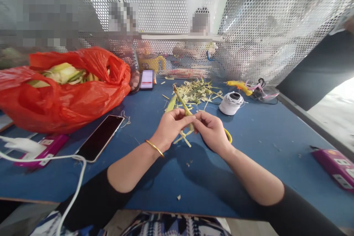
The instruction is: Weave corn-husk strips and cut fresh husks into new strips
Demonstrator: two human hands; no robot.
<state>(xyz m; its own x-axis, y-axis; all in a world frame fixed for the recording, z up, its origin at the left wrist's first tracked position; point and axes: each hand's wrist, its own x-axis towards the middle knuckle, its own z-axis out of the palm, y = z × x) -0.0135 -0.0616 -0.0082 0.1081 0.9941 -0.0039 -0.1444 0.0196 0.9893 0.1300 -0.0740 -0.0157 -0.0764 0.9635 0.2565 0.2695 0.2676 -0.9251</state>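
Note:
Both hands meet over the middle of the table around a slim yellow-green husk piece, which looks like corn husk. My left hand pinches it between thumb and fingers, and the piece points up and away with a brownish tip. Close against it, my right hand has thumb and fingertips closed on its lower end. Narrow pale strips hang below the fingers. A broader green husk leaf shows just beyond my left hand. Beside my right hand a yellow loop peeks out, mostly hidden.
Husk scraps are heaped beyond the hands on the blue table. A white thread spool stands right. An orange bag of husks, a phone and a power strip lie left. Behind is a perforated screen.

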